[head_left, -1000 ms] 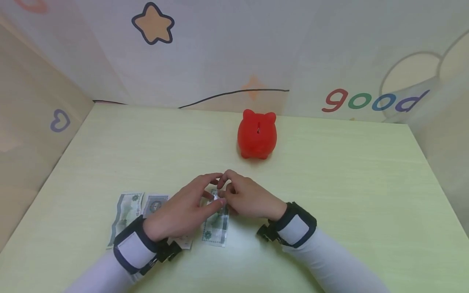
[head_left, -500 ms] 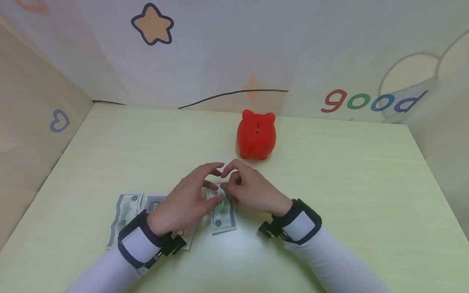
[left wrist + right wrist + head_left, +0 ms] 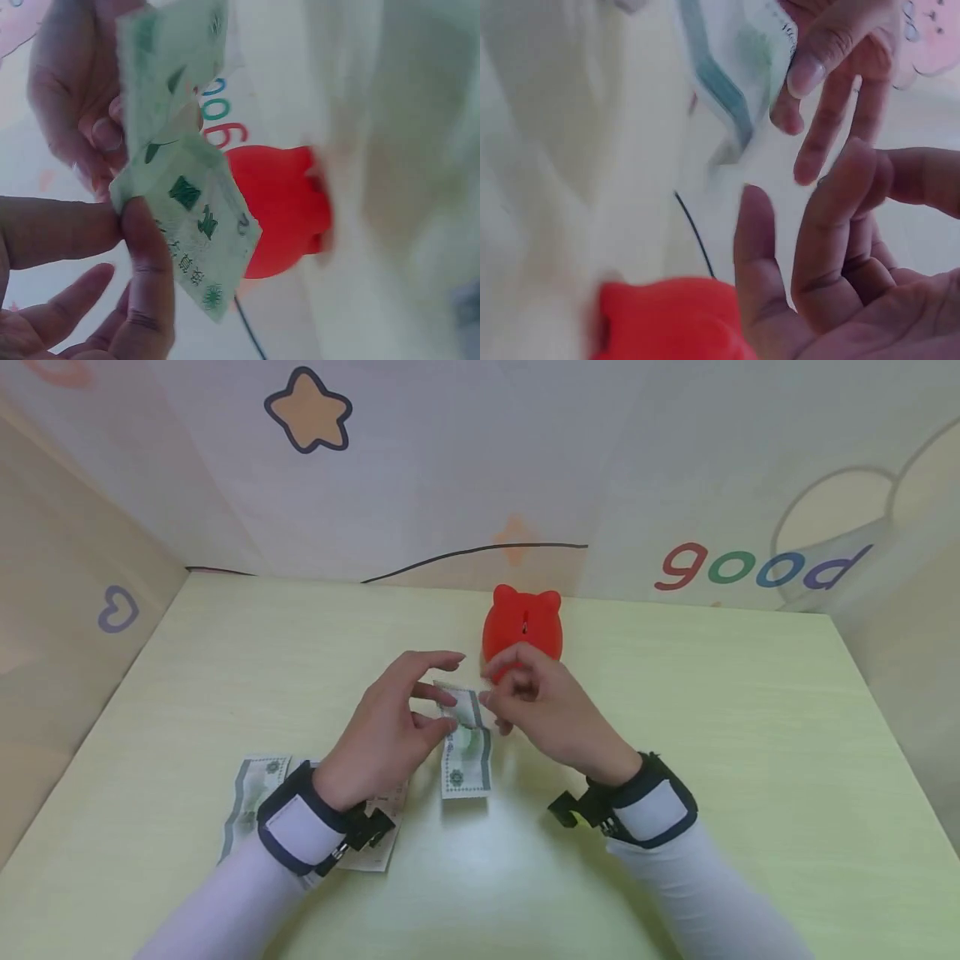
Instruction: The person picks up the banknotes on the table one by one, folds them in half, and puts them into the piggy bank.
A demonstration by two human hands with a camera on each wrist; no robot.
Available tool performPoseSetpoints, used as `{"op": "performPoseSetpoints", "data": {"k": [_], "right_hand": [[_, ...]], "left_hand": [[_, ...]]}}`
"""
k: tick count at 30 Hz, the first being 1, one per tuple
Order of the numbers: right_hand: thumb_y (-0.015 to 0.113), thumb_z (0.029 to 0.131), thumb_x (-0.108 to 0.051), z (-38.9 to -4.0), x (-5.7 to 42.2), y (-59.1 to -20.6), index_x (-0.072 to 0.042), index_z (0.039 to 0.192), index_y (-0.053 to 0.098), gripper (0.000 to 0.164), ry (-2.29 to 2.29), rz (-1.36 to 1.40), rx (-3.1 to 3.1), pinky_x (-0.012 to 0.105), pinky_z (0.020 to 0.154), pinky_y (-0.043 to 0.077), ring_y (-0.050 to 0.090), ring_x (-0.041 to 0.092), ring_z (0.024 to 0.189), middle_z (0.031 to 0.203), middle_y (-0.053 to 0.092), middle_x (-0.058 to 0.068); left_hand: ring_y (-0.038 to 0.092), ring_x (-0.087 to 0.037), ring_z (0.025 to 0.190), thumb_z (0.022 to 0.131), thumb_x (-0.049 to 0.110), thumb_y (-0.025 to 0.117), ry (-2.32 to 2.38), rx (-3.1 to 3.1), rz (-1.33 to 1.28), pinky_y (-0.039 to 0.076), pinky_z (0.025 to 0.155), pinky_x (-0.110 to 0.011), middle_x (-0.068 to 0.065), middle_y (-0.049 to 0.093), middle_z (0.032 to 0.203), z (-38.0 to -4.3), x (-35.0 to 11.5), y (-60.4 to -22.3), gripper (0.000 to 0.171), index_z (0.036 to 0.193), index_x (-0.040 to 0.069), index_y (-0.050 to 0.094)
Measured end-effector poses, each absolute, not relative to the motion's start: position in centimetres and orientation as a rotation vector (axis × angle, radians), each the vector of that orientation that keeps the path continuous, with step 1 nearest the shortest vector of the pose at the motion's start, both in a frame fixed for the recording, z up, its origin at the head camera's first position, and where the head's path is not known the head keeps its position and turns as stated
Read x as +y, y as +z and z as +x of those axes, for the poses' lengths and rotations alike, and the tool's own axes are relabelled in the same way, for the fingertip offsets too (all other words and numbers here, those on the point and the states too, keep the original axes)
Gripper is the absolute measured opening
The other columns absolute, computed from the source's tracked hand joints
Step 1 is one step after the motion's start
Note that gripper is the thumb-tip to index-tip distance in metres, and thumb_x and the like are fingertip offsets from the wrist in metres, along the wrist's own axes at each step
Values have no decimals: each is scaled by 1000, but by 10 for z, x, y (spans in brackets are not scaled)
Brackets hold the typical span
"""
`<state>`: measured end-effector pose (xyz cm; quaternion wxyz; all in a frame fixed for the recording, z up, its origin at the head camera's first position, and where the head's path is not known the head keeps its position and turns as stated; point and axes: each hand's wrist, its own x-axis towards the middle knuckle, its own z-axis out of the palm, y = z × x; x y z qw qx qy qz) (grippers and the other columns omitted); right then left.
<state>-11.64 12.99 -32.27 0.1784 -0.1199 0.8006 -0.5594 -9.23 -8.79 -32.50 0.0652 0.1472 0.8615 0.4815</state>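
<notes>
My left hand (image 3: pixel 382 727) pinches a green banknote (image 3: pixel 467 768) between thumb and finger, holding it over the table. A crease across its middle shows in the left wrist view, where the banknote (image 3: pixel 202 225) bends in two. My right hand (image 3: pixel 558 710) hovers to the right of the note, fingers loosely bent. In the right wrist view a gap lies between its fingers (image 3: pixel 757 232) and the note, and nothing can be made out in its grasp. Behind the hands stands a red piggy bank (image 3: pixel 522 610) with a slot on top, partly covered by the right hand.
More banknotes lie flat at the left: a green one (image 3: pixel 258 781) and a paler one (image 3: pixel 375 857) partly under my left arm. The pale table (image 3: pixel 712 735) ends at a printed curtain (image 3: pixel 450 460) at the back and sides.
Both hands have moved forward, toward the piggy bank, with the banknote rising off the table. My right hand has drawn away from the left, widening the gap between them.
</notes>
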Motion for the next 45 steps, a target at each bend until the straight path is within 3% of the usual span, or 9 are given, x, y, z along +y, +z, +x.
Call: {"op": "performPoseSetpoints", "data": {"k": [8,17,26,31,35,39,45], "right_hand": [[64,101,-15,-125,152,-307,-11,124,56,25,-1634,-260,2323,33,78,59,66,33,81,95,66,22],[63,103,-21,-128,161,-302,-9,126,54,27,-1576,-281,2367,33,81,59,65,32,92,114,60,12],[63,103,-11,-128,172,-291,-7,128,52,28,-1723,-187,2452,29,88,60,65,28,100,108,67,15],[66,101,-10,-130,176,-289,-8,127,52,30,-1711,-161,2547,25,88,59,65,27,101,107,71,13],[69,99,-12,-130,178,-288,-8,125,53,31,-1733,-104,2578,23,88,58,67,26,101,109,72,12],[73,97,-13,-131,178,-288,-8,119,54,29,-1782,-62,2566,26,88,59,70,24,95,107,73,11],[73,97,-12,-131,179,-290,-7,115,56,25,-1777,-73,2569,26,88,59,72,22,92,105,73,11]], "left_hand": [[69,-19,108,89,-1,76,1660,2632,506,63,83,-33,-3,54,141,-107,-72,-303,65,147,18,52],[68,-20,112,91,-3,73,1832,2558,577,63,87,-34,-5,50,146,-125,-50,-290,63,147,16,53],[65,-24,123,92,-10,66,1869,2530,626,61,93,-37,-5,45,150,-137,-34,-287,63,148,15,51],[59,-28,130,93,-1,71,1799,2633,553,60,96,-39,-8,42,153,-142,-35,-290,66,151,13,46],[64,-26,119,97,13,71,1671,2598,440,62,89,-39,-8,57,142,-144,-36,-291,62,152,14,43],[69,-23,106,100,16,68,1571,2556,454,57,84,-39,-6,74,118,-145,-37,-292,58,153,14,44],[68,-19,96,99,13,70,1592,2594,481,52,80,-37,-4,78,102,-146,-38,-292,57,150,16,45]]}}
